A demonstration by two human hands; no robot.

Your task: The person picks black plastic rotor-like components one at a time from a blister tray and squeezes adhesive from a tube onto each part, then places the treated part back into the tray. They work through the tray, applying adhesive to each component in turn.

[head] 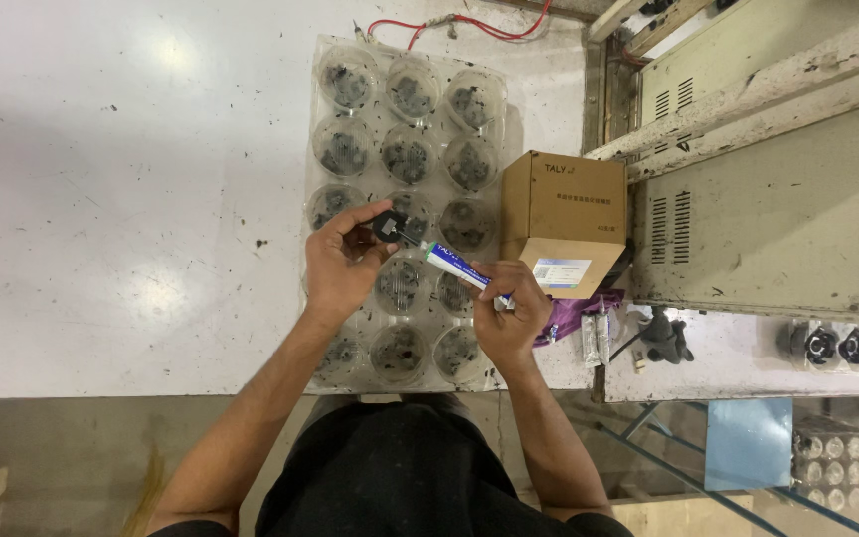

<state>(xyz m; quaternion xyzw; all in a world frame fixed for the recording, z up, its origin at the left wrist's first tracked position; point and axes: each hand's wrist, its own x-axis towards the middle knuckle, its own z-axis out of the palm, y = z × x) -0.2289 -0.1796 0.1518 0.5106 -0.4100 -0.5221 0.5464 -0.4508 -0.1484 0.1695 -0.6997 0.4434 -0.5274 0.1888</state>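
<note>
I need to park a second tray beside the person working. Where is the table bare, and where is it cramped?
The white table lies bare left of the clear tray, from far edge to near edge. Right of the tray it is crowded: a cardboard box, small tubes, a grey machine. The left hand and right hand work over the tray's near rows.

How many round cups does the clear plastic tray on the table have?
15, in five rows of three on the clear tray: the top two rows show fully, while the left hand and right hand partly cover cups in the lower three.
</note>
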